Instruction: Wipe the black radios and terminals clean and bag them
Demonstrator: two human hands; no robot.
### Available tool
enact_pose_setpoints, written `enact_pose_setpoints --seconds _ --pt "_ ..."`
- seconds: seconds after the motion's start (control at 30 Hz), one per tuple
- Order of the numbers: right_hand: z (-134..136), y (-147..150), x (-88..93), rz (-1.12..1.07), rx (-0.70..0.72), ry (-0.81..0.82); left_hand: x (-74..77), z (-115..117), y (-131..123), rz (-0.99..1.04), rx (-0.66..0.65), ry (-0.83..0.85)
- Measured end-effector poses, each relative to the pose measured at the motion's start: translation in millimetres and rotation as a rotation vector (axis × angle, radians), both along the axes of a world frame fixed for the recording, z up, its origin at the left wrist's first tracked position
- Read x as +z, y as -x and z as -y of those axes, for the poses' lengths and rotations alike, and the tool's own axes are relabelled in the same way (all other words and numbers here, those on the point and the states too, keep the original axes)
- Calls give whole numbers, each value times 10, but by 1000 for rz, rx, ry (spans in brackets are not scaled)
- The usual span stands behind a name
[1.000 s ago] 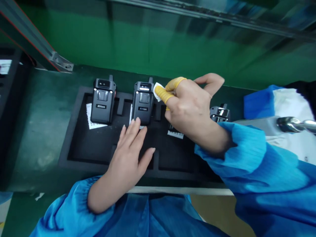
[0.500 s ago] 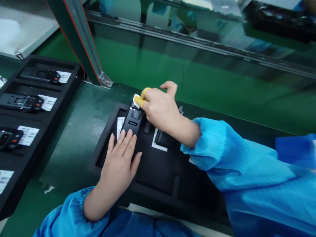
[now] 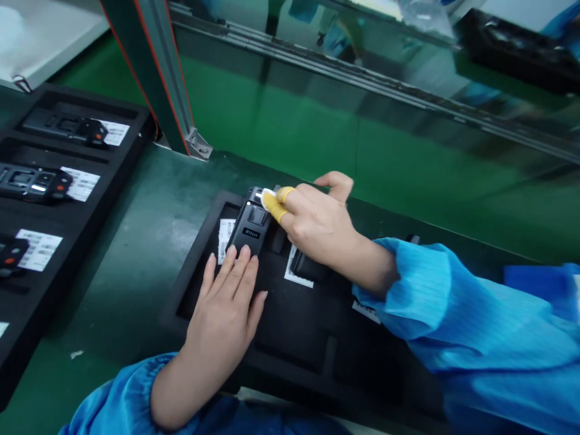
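A black handheld device (image 3: 251,232) with a "Riton" label lies in a black foam tray (image 3: 290,320). My left hand (image 3: 226,308) rests flat, fingers extended, over the lower end of the device. Yellow finger cots cover two fingers of my right hand (image 3: 317,220), which pinches a small white wipe (image 3: 268,198) at the device's upper end. A label sheet (image 3: 225,240) with printed codes sticks out beside the device. Partly under my right wrist lies a second black device (image 3: 308,266) on another label sheet (image 3: 296,275).
On the left, another foam tray (image 3: 72,223) holds several black devices, each with a label sheet. A metal post (image 3: 167,78) rises behind the trays, joined to a low green panel (image 3: 290,127). A blue object (image 3: 537,290) sits at the far right.
My right hand has shifted right across the top of the device, still pinching the wipe. My left hand stays on the device. The whole view has shifted slightly.
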State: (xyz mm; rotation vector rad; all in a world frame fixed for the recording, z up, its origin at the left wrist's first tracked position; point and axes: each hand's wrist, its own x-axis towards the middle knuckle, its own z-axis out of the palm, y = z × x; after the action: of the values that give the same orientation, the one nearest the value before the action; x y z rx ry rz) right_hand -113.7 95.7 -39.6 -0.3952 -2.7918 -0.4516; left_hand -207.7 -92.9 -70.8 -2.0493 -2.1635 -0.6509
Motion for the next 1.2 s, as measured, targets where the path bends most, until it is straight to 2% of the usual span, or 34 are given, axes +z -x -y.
enact_pose_setpoints --seconds 0.1,0.23,0.33,0.53,0.63,0.77,0.83,0.97,1.1,1.2 --pt "26 47 -6 -43 64 -50 -1 -2 -1 -10 0 2" --pt "-25 -67 -12 -51 81 -109 -2 -1 -1 -18 -8 6" --pt "-55 -131 -2 9 19 -70 0 3 -2 -14 -13 6" --pt "-6 118 115 155 -17 105 17 -1 -5 -17 -8 9" --pt "-26 105 144 173 -27 150 22 -3 -5 -25 -11 22" --pt "-126 -128 122 96 22 48 14 0 -3 -12 -14 24" --pt "-164 -186 121 53 -34 0 8 0 -2 -7 -15 17" --pt "-110 -3 150 79 -173 84 6 4 -1 -6 -11 14" --pt "-7 235 134 122 -170 134 10 14 7 -1 -16 27" --pt "-2 170 53 49 -113 78 10 16 9 12 -16 29"
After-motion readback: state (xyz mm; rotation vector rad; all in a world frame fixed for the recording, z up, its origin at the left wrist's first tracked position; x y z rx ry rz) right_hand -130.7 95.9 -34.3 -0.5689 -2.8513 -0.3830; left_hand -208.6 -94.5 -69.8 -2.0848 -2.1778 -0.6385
